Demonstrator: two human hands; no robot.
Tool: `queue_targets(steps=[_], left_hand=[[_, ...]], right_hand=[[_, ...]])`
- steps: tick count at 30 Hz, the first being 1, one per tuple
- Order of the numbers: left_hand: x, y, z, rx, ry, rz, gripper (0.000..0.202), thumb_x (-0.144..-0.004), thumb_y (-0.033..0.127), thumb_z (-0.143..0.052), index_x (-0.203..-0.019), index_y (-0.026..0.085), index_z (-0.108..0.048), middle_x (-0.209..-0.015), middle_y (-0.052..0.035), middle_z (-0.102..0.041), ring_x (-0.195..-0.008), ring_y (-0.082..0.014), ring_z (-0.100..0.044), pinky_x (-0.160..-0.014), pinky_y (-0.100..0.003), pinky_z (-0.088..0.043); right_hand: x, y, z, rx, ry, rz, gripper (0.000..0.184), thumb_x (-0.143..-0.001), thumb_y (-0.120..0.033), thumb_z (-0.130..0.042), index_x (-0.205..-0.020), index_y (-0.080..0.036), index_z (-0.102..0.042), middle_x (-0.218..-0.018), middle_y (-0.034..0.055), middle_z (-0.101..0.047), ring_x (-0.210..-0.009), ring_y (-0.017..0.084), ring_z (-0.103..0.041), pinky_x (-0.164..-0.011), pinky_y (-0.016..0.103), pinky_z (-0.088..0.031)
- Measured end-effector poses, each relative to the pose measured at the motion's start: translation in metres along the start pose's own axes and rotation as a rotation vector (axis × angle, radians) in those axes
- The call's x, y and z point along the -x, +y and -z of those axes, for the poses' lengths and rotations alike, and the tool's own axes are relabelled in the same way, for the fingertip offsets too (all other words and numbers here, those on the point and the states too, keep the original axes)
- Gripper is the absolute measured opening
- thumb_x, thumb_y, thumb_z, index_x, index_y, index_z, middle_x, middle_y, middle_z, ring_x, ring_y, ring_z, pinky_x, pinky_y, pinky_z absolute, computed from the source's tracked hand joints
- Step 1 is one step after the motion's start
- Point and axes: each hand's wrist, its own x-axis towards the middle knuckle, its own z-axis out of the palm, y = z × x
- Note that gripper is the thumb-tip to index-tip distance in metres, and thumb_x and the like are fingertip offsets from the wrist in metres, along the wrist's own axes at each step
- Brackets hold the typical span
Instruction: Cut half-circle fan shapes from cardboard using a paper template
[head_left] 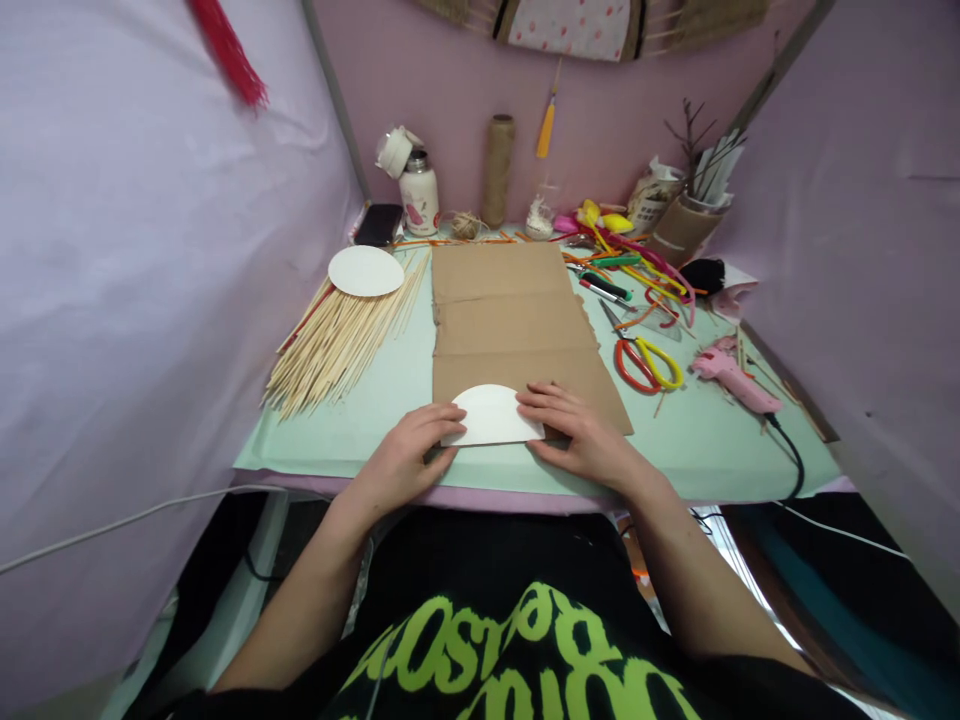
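Observation:
A white paper half-disc [495, 415] lies at the near edge of a brown cardboard sheet [510, 325], its curved side facing away from me. My left hand [409, 450] grips its left end, fingers on top and thumb at the straight near edge. On the right end, my right hand [574, 430] does the same, thumb along the near edge and fingers above. Both hands rest low over the table's front. Left of the cardboard, a white oval disc [366, 271] lies on a bundle of thin wooden sticks [337, 350].
Right of the cardboard lie scissors [649, 362] with red and yellow handles and a pink hot glue gun [735, 375] with a black cord. A bottle [420, 195], a cardboard tube [498, 170], a twine ball [465, 226] and a container of twigs [686, 230] stand along the back.

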Motion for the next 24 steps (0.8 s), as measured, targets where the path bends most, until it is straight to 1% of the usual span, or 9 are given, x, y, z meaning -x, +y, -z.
queue_targets(steps=[8, 16, 21, 24], left_hand=[[0.0033, -0.0037, -0.0041, -0.023, 0.034, -0.028, 0.023, -0.085, 0.012, -0.055, -0.105, 0.017, -0.064, -0.119, -0.0104, -0.066, -0.117, -0.0198, -0.058, -0.100, -0.039, -0.047], [0.0025, -0.0025, -0.0033, -0.008, 0.035, -0.008, 0.023, -0.085, 0.013, -0.055, -0.105, 0.017, -0.064, -0.119, -0.0106, -0.066, -0.116, -0.0204, -0.058, -0.100, -0.039, -0.048], [0.0029, -0.0011, -0.0021, -0.020, 0.034, 0.007, 0.022, -0.086, 0.014, -0.055, -0.106, 0.017, -0.064, -0.120, -0.0104, -0.065, -0.116, -0.0202, -0.057, -0.100, -0.039, -0.047], [0.0021, 0.0018, -0.0023, -0.049, 0.039, 0.011, 0.024, -0.084, 0.016, -0.058, -0.107, 0.017, -0.063, -0.120, -0.0102, -0.065, -0.114, -0.0206, -0.058, -0.099, -0.039, -0.047]], right_hand=[[0.0004, 0.0013, -0.0012, 0.009, 0.004, 0.009, 0.038, -0.086, -0.027, -0.060, -0.124, -0.021, -0.060, -0.132, 0.0080, -0.059, -0.132, 0.025, -0.046, -0.111, 0.054, -0.035], [0.0010, 0.0017, -0.0016, -0.004, 0.007, 0.007, 0.041, -0.085, -0.026, -0.060, -0.126, -0.024, -0.059, -0.133, 0.0066, -0.059, -0.132, 0.024, -0.045, -0.111, 0.055, -0.035], [0.0005, 0.0007, -0.0014, -0.006, 0.016, 0.006, 0.039, -0.085, -0.026, -0.061, -0.124, -0.022, -0.060, -0.132, 0.0083, -0.059, -0.132, 0.024, -0.045, -0.111, 0.053, -0.035], [0.0001, -0.0009, -0.0004, -0.001, 0.013, 0.003, 0.040, -0.085, -0.027, -0.061, -0.125, -0.021, -0.059, -0.132, 0.0087, -0.059, -0.132, 0.024, -0.046, -0.111, 0.053, -0.035]])
